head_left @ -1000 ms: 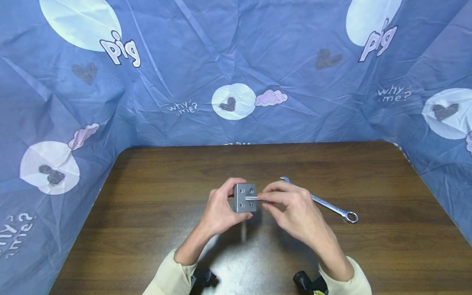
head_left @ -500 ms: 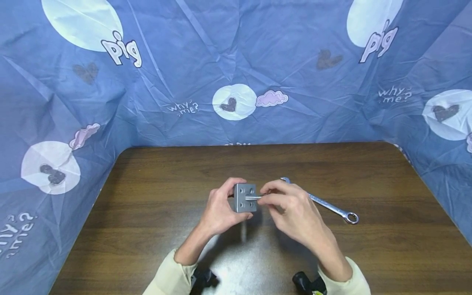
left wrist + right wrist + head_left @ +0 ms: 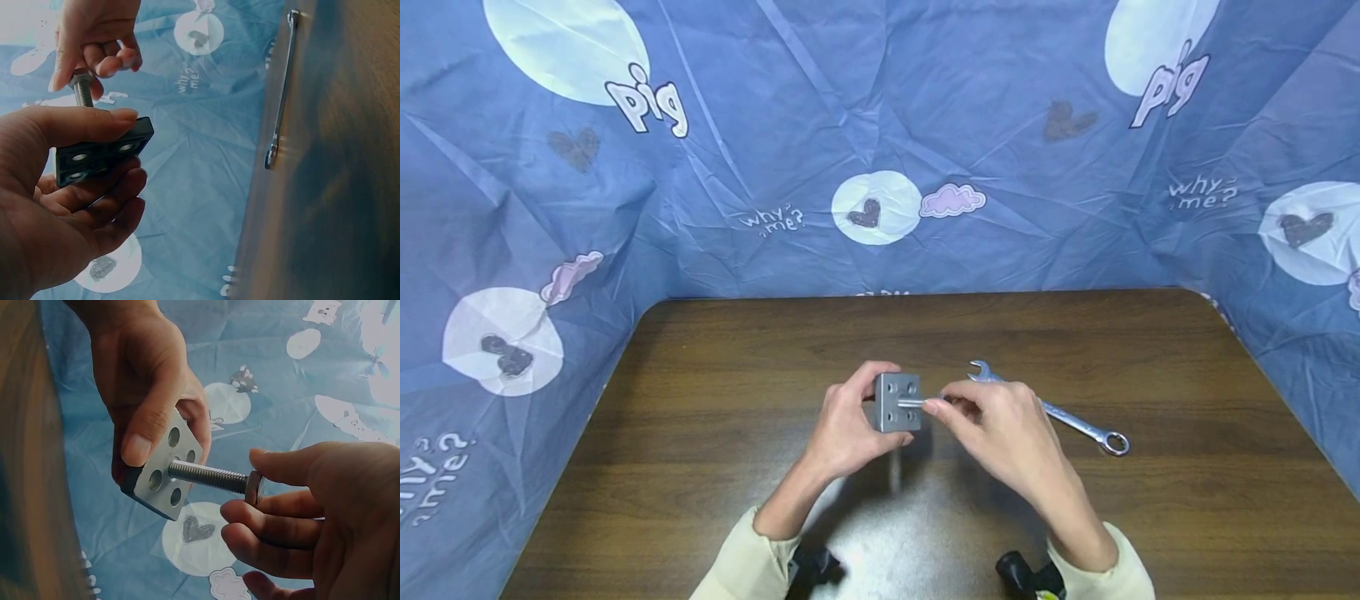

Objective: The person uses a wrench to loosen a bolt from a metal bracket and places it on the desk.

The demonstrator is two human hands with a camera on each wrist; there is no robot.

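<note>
In the head view my left hand [image 3: 844, 429] grips a square grey metal plate [image 3: 892, 422] by its edges, raised above the table. The plate has several round holes. A threaded bolt [image 3: 209, 475] sticks out from the middle of the plate's face, toward my right hand [image 3: 1011, 433]. In the right wrist view, the thumb and fingers of that hand pinch the bolt's hex head [image 3: 254, 487], while the other fingers are loosely bent. Much of the thread shows between plate and head. The left wrist view shows the plate's dark side, with thumb above and fingers below.
A combination wrench [image 3: 1081, 427] lies on the wooden table [image 3: 737, 350] behind and right of my right hand. A blue printed cloth [image 3: 775, 167] surrounds the table's back and sides. Black devices [image 3: 1024, 575] sit at both wrists.
My right hand's fingers have shifted around the bolt head, the thumb now forward and the index finger drawn back. More of the wrench's open end shows. The left hand and plate stay put.
</note>
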